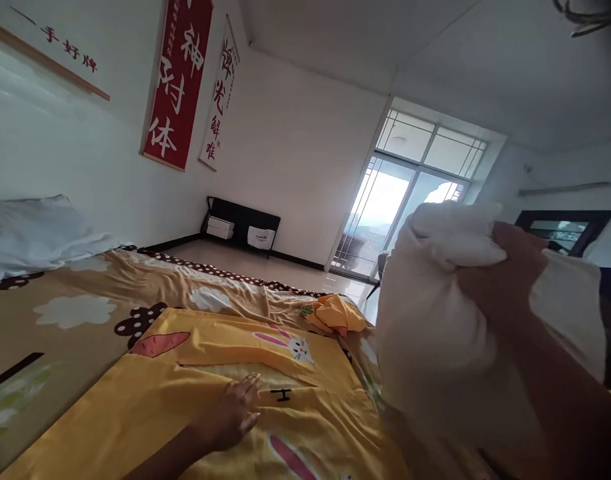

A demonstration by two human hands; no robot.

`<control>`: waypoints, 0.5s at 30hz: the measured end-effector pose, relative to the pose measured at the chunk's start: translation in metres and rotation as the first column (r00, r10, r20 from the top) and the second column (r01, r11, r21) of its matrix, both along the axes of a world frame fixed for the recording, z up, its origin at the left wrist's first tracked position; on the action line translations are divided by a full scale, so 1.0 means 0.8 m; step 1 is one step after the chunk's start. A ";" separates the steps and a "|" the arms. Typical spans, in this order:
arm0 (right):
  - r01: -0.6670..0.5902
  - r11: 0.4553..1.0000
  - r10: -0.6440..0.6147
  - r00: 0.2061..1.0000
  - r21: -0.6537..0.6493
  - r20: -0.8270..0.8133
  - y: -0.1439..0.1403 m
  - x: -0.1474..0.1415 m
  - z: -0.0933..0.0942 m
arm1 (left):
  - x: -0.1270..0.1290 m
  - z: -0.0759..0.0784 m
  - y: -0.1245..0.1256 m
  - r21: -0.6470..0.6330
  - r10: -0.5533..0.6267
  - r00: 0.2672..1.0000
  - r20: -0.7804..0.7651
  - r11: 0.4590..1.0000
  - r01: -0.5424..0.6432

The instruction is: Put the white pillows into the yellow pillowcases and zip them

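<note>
L hand (230, 415), lower centre: fingers flat, spread, palm pressing yellow pillowcase (195, 373) w/ carrot + rabbit print; grips nothing. Pillowcase lies flat on bed, lower centre, atop tan patterned bedsheet (60, 313).

R hand (505, 280), right of frame: fingers clenched tight round bunched top of white pillow (425, 333), held up off bed.

Pillow looks soft, light, squashy; sags below fist, prob best gripped at corner or edge. Pillowcase thin, limp, likely slides on sheet.

Orange cloth bundle (333, 313) mid-frame; 2nd white pillow (30, 233) at left.
</note>
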State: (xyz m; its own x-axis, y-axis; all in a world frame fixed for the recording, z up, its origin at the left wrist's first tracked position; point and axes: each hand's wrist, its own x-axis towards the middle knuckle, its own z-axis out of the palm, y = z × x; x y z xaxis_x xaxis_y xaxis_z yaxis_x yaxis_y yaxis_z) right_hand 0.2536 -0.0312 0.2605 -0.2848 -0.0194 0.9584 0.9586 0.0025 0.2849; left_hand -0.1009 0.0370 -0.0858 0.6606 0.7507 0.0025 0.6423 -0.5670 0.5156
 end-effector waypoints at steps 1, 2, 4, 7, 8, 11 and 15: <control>-0.020 1.000 0.021 0.998 -0.017 0.061 0.002 -0.010 0.004 | 0.005 -0.003 0.006 -0.004 0.004 1.000 -0.023 1.000 -0.005; -0.038 0.995 0.047 0.994 -0.088 0.100 0.008 -0.024 0.007 | 0.009 -0.006 0.010 -0.012 0.002 0.999 -0.042 1.000 -0.003; -0.078 0.948 0.116 0.987 -0.310 0.107 0.029 -0.059 0.005 | 0.015 -0.016 0.016 -0.007 -0.007 0.998 -0.055 1.000 0.007; -0.138 0.746 0.222 0.974 -0.651 0.049 0.078 -0.114 -0.026 | 0.017 -0.036 0.022 0.076 0.022 1.000 0.004 0.997 -0.023; -0.146 0.673 0.249 0.968 -0.725 0.036 0.097 -0.133 -0.046 | 0.017 -0.043 0.024 0.108 0.031 0.999 0.039 0.993 -0.035; -0.166 0.473 0.279 0.960 -0.865 -0.032 0.150 -0.186 -0.140 | 0.010 -0.060 0.039 0.100 0.048 0.996 0.079 0.993 -0.056; -0.156 0.120 0.275 0.954 -0.981 -0.118 0.199 -0.252 -0.292 | -0.014 -0.075 0.073 0.025 0.161 0.984 0.072 0.986 -0.163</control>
